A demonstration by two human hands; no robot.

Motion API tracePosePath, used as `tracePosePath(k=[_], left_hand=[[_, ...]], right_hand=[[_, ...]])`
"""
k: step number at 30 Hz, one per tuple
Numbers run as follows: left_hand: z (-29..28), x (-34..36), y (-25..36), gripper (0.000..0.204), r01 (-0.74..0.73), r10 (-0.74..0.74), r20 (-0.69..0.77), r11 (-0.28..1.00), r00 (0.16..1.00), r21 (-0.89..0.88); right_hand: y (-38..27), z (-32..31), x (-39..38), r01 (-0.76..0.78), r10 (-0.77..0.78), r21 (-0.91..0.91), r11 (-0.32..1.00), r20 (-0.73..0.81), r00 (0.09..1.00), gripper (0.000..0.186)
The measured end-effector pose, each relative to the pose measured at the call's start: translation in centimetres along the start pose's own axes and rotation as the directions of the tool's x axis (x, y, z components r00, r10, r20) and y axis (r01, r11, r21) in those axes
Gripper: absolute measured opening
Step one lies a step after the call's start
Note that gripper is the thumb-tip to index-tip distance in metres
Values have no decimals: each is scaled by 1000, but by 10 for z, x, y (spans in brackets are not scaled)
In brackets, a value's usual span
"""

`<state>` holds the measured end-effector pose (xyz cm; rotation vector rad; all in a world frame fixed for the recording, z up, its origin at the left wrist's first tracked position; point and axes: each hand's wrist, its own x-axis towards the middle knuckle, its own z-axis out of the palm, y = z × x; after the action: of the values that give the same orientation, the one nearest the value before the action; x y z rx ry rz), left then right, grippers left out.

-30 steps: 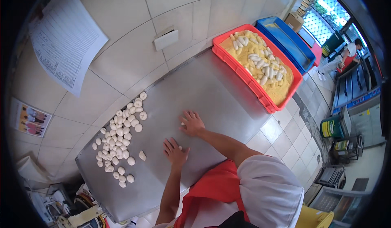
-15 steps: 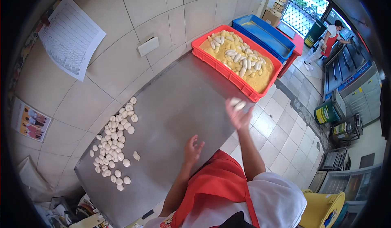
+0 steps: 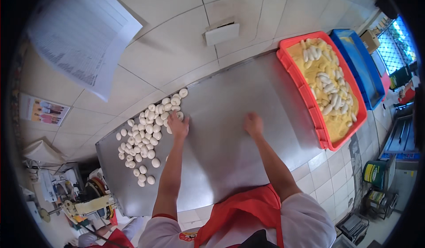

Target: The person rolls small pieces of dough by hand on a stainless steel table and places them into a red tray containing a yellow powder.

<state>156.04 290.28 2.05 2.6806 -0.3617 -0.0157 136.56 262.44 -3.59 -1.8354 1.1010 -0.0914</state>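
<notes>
dough balls (image 3: 148, 128) | pale, rounded | clustered, many touching | metal table (image 3: 217, 115), left part

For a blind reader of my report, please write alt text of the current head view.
A person's left hand is at the edge of a cluster of round, whitish dough pieces on a metal table, the right hand near its middle. At the table's right end, a red tray holds yellow powder and oblong white pieces, beside a blue tray.

I wear a white shirt (image 3: 305, 217) with short, loose sleeves, the left one edged in red. Over it goes my red apron (image 3: 241, 208) with a narrow strap (image 3: 279, 230); a red-and-yellow emblem (image 3: 189, 236) marks my chest.
</notes>
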Motion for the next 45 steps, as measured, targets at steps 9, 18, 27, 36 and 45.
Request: tracePosePath(k=[9,18,27,36,45], left_hand=[[2,-57,-18,44,161,-206,-58,887,977,-432],[-15,-314,-42,23,142,-229,-132,870,964,-471],[-47,-411,-74,44,-170,179,-14,905,984,-390],[-12,-312,-50,98,-354,310,267,926,913,135],[21,-110,8,93,-131,99,127,953,987,274]], right_hand=[[-232,191,21,307,-277,-189,933,172,945,40],[-139,154,7,350,-350,4,937,-4,937,21],[130,-39,-232,660,-650,-224,718,124,750,24],[56,-10,-246,372,-309,-651,662,215,926,84],[-104,42,-49,323,-278,-675,664,178,944,79]])
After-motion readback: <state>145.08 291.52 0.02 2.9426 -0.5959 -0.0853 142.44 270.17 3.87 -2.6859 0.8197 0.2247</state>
